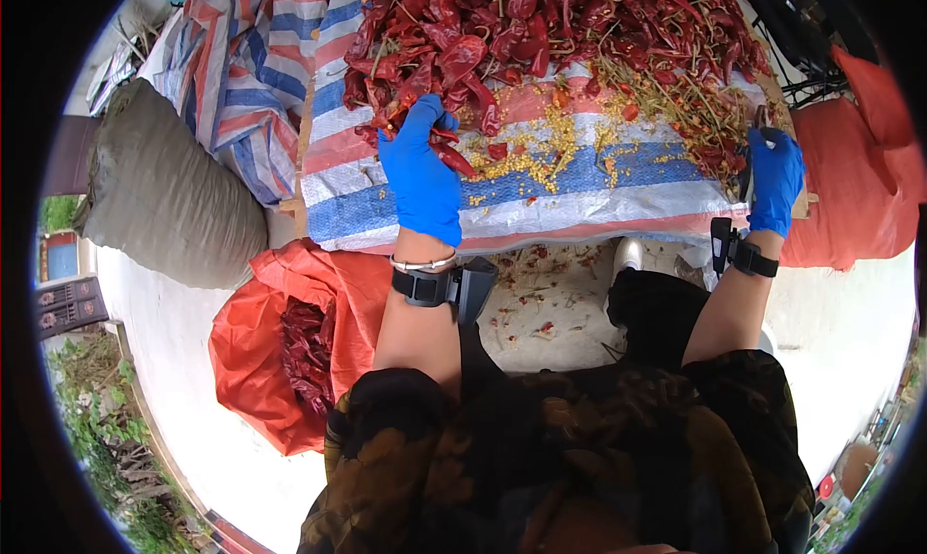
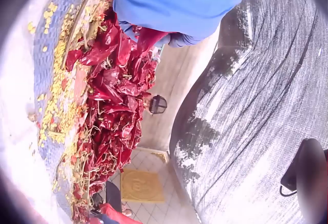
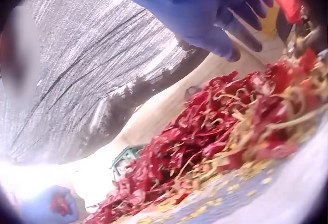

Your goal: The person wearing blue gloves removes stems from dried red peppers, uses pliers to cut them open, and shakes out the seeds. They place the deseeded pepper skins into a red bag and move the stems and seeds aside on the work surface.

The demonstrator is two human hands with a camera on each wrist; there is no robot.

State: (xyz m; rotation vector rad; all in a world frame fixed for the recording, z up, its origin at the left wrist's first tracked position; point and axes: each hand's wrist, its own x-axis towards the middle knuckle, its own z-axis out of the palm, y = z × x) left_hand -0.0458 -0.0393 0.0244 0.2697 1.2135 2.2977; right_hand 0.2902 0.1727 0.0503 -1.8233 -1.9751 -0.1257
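My left hand (image 1: 422, 177), in a blue glove, grips dried red chili peppers at the near left edge of the pile (image 1: 541, 23). The right wrist view shows red chilies (image 3: 60, 204) held in that hand. A red chili (image 2: 149, 38) sticks out under the glove in the left wrist view. My right hand (image 1: 775, 179), also gloved in blue, is by the right edge of the table, near stems and chili scraps (image 1: 719, 153). Its fingers (image 3: 246, 32) are spread and extended in the right wrist view, with nothing seen between them.
Yellow seeds (image 1: 541, 158) lie scattered on the striped woven sheet (image 1: 367, 211). A red sack (image 1: 241, 361) with dark chilies stands open below left. A stuffed grey-green sack (image 1: 174, 187) is at left, and red sacking (image 1: 859, 187) lies at right. Debris (image 1: 541, 312) litters the floor.
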